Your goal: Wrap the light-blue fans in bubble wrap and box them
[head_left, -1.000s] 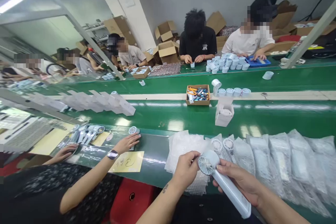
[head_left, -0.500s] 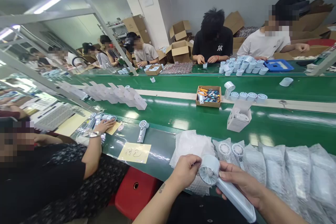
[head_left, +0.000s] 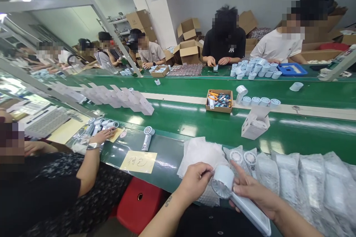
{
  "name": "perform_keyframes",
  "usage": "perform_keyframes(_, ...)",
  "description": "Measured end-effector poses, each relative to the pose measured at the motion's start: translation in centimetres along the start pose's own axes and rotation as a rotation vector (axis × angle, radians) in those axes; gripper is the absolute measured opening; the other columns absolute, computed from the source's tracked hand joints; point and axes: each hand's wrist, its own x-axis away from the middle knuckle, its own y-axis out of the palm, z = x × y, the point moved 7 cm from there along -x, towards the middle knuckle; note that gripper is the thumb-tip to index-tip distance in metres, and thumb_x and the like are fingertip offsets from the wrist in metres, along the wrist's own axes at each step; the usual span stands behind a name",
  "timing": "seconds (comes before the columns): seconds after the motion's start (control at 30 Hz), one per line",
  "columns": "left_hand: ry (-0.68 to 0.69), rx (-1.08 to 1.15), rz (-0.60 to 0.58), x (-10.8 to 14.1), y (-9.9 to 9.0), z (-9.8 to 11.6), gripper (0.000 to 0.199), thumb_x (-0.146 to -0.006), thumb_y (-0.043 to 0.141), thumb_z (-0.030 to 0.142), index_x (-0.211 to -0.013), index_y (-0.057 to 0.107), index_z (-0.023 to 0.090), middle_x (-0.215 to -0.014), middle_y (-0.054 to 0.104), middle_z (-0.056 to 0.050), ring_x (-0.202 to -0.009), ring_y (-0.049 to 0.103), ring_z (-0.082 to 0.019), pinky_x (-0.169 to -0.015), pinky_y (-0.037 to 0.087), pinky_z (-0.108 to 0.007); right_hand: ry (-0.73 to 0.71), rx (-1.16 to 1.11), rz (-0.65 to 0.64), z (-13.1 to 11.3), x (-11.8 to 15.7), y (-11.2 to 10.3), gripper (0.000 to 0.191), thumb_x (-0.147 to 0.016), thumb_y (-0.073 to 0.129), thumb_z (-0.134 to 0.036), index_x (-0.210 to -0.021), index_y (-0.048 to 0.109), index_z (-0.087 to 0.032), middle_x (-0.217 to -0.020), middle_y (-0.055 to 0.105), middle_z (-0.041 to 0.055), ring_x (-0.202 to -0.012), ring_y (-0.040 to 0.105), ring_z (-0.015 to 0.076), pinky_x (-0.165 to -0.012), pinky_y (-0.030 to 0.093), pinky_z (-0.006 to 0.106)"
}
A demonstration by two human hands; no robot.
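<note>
A light blue handheld fan (head_left: 223, 181) is held over the near table edge, its round head at upper left and its handle slanting down to the right. My right hand (head_left: 250, 189) grips it where head and handle join, index finger raised. At the left rim of the head, my left hand (head_left: 198, 179) is closed, thumb and fingertips pinched; what lies between them is too small to name. Behind the hands is a stack of bubble-wrap bags (head_left: 198, 152). To the right stand several fans in bubble wrap (head_left: 289, 177).
A yellow paper sign (head_left: 138, 161) and another fan (head_left: 147, 139) lie to the left. Beside them sits a co-worker (head_left: 41, 192), one hand on fans. A white box (head_left: 255, 123) and a tool carton (head_left: 219, 100) stand on the green conveyor (head_left: 172, 118); people work behind it.
My right index finger has lifted off the fan's head. The fan is turned slightly, and the camera view has shifted a little. The co-worker's hand has stayed near the fans at left.
</note>
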Motion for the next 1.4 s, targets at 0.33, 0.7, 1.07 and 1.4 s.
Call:
perform_keyframes(0.33,0.415,-0.094,0.139,1.8,-1.3,2.1,0.014,-0.087,0.047,0.014,-0.085,0.061,0.015,-0.078,0.061,-0.006,-0.075,0.056,-0.017,-0.069,0.048,-0.029,-0.021,0.097,0.07,-0.2,-1.0,-0.1,0.032,-0.073,0.076,-0.039,-0.085,0.054,-0.02,-0.076,0.062,-0.0019,-0.063,0.065,0.0156,-0.054,0.051,0.026)
perform_keyframes(0.7,0.965,-0.493,0.169,6.0,2.5,6.4,0.031,-0.08,0.041,0.002,-0.107,0.056,0.008,-0.08,0.063,-0.012,-0.077,0.058,-0.021,-0.069,0.054,-0.037,-0.097,-0.09,0.349,0.2,-1.1,1.7,0.067,-0.058,0.083,-0.036,-0.116,0.049,-0.025,-0.072,0.061,-0.0048,-0.06,0.062,0.0143,-0.058,0.049,0.027)
perform_keyframes(1.07,-0.205,0.322,0.045,3.3,-1.6,1.4,0.01,-0.076,0.058,0.019,-0.07,0.064,0.014,-0.059,0.056,0.001,-0.054,0.048,-0.009,-0.053,0.04,-0.02,-0.069,0.97,0.25,-3.6,3.2,3.0,0.043,-0.086,0.049,-0.058,-0.065,0.048,-0.021,-0.067,0.057,-0.0003,-0.066,0.055,0.0159,-0.063,0.043,0.027)
perform_keyframes(1.4,0.08,0.255,0.066,3.3,-9.6,0.1,0.102,-0.05,0.087,0.037,-0.14,0.041,0.025,-0.127,0.056,-0.011,-0.097,0.058,-0.023,-0.082,0.052,-0.034,-0.149,0.762,-0.213,-10.4,-6.7,14.8,0.036,-0.076,0.063,-0.05,-0.06,0.05,-0.02,-0.061,0.051,-0.002,-0.06,0.049,0.0133,-0.057,0.042,0.025)
